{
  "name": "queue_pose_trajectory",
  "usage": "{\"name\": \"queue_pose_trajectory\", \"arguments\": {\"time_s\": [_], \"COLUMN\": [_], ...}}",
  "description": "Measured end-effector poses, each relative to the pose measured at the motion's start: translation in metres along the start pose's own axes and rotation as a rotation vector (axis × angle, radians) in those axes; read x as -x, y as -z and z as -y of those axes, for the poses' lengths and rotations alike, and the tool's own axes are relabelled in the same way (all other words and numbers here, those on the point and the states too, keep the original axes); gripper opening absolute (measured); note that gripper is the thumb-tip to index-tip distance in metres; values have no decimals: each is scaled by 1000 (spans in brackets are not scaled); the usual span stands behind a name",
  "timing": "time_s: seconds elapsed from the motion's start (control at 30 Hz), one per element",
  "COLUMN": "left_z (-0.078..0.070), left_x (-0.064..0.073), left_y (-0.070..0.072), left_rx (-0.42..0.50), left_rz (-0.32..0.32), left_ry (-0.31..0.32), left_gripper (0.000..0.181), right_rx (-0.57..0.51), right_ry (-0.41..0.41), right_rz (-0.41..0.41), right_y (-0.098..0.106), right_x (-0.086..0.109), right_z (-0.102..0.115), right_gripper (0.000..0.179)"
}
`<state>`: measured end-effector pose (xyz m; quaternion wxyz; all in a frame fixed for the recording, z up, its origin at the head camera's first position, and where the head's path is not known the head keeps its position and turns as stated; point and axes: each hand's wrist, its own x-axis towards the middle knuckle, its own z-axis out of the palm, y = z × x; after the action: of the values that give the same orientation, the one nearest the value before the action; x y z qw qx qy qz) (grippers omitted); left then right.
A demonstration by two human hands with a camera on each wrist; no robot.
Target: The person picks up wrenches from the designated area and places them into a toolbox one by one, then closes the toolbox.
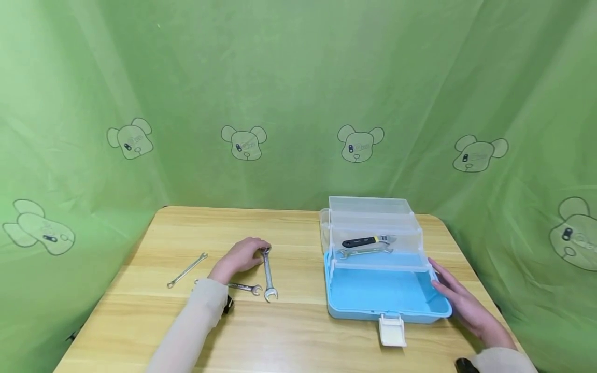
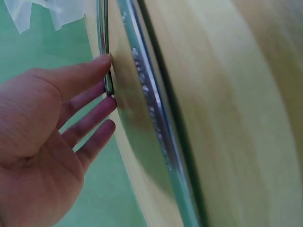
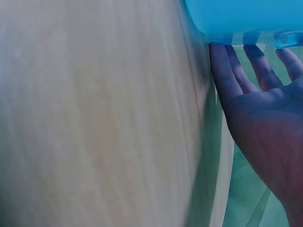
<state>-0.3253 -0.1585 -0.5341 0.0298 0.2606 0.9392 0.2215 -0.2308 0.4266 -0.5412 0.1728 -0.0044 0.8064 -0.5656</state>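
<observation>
My left hand [image 1: 243, 255] pinches the far end of a silver wrench [image 1: 268, 274] between thumb and fingers; its open jaw points towards me. In the left wrist view, the thumb [image 2: 90, 71] lies on one side of that end and the fingers on the other. A second wrench [image 1: 244, 286] lies under the left wrist, partly hidden by the sleeve. My right hand [image 1: 459, 303] rests against the right side of a light blue toolbox [image 1: 342, 312], its fingers [image 3: 260, 68] extended along the wall. The toolbox stands open with its clear trays [image 1: 373, 220] raised.
A third wrench [image 1: 187, 270] lies on the wooden table [image 1: 298, 336] at the left. An adjustable wrench [image 1: 368, 241] with a black handle and a silver wrench [image 1: 364, 252] lie in a tray. The white latch [image 1: 392, 331] hangs at the box's front. A green curtain [image 1: 289, 77] surrounds the table.
</observation>
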Motion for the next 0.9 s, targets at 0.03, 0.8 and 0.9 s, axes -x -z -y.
{"name": "queue_pose_trajectory", "arguments": {"time_s": [0.03,0.8,0.9], "left_z": [1,4,0], "left_x": [1,19,21], "left_y": [0,4,3], "left_rx": [-4,-107,-68], "left_rz": [-11,-54,-73], "left_ry": [-5,167,194], "left_gripper": [42,19,20], "right_rx": [1,7,12], "right_ry": [-1,-9,-12], "right_rz": [0,1,-3], "right_y": [0,-1,0], "right_x": [0,1,0], "right_z": [0,0,0], "right_gripper": [73,73,74]}}
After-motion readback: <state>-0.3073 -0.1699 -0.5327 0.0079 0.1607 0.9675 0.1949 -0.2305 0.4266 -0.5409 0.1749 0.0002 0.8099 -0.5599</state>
